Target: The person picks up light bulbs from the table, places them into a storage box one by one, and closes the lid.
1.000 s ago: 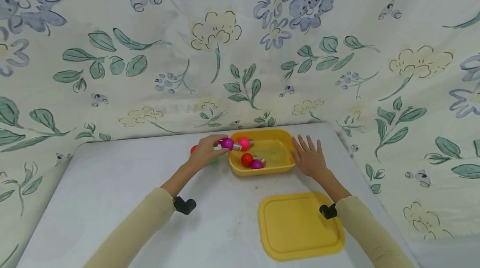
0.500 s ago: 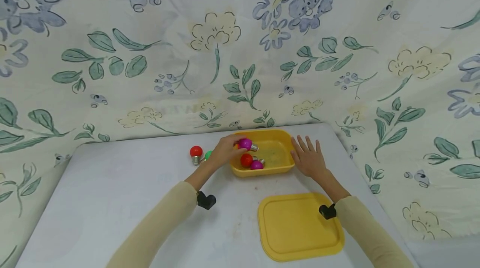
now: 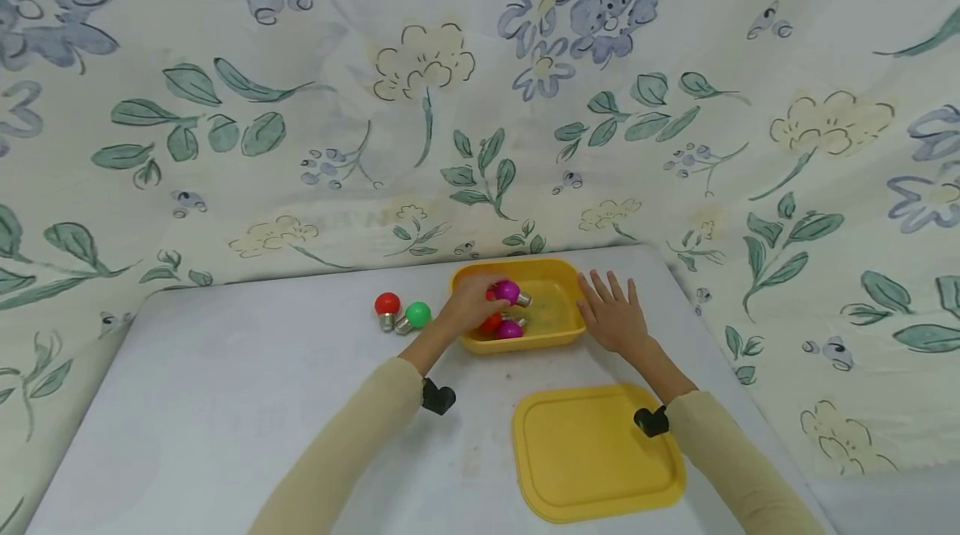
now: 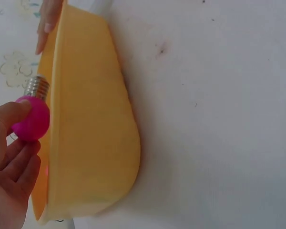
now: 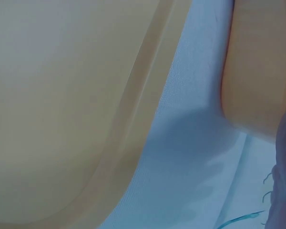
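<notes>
While your right hand point(image 3: 615, 320) stays at the right end of the yellow container point(image 3: 542, 342), your left hand point(image 3: 467, 306) is over its left part and holds a purple bulb point(image 3: 507, 292) between the thumb and the fingers. As the left wrist view shows, your thumb lies on the coloured globe, and the metal screw base is free of the fingers. In the head view, this base points to the right, toward the inside of the container.

The fingers of your right hand are straight and spread wide, and they hold nothing; whether they touch the rim, I cannot tell.

Below the held bulb, a red bulb point(image 3: 491, 324) and a second purple bulb point(image 3: 511, 331) lie in the container, close to its front wall. Behind your left fingers some more red is visible, but it is mostly hidden. On the white table point(image 3: 225, 402), to the left of the container, another red bulb point(image 3: 387, 303) and a green bulb point(image 3: 418, 315) lie side by side. Nearer to you is a flat yellow lid point(image 3: 600, 452).
</notes>
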`<control>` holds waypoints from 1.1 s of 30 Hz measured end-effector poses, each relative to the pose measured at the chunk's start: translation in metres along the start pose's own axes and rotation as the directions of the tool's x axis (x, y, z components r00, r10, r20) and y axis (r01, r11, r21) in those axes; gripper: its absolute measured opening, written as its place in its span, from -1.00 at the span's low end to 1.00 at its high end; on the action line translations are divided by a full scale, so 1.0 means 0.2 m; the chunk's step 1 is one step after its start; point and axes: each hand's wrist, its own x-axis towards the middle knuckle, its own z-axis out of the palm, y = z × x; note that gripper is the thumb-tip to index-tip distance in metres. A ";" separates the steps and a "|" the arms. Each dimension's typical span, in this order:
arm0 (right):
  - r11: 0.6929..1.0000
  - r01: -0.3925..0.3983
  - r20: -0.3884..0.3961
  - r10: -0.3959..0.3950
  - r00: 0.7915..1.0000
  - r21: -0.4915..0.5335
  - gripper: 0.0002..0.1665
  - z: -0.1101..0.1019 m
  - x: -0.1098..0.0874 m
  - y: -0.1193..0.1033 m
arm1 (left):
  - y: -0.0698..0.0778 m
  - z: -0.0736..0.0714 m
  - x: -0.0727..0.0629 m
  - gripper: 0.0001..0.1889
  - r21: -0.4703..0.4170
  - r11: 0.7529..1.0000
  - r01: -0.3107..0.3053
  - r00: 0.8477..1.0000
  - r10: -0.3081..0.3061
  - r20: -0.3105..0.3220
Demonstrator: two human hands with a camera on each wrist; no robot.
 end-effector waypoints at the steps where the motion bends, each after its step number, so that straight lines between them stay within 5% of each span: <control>1: 1.000 -0.002 0.002 0.002 1.000 0.001 -0.32 0.00 0.00 0.00 | 0.00 0.01 0.01 -0.51 0.002 1.000 0.003 1.000 -0.003 -0.001; 33: 1.000 -0.005 0.002 0.005 1.000 0.018 -0.32 0.01 0.01 0.01 | -0.01 0.10 0.08 -0.49 0.071 0.992 0.106 0.993 -0.109 0.041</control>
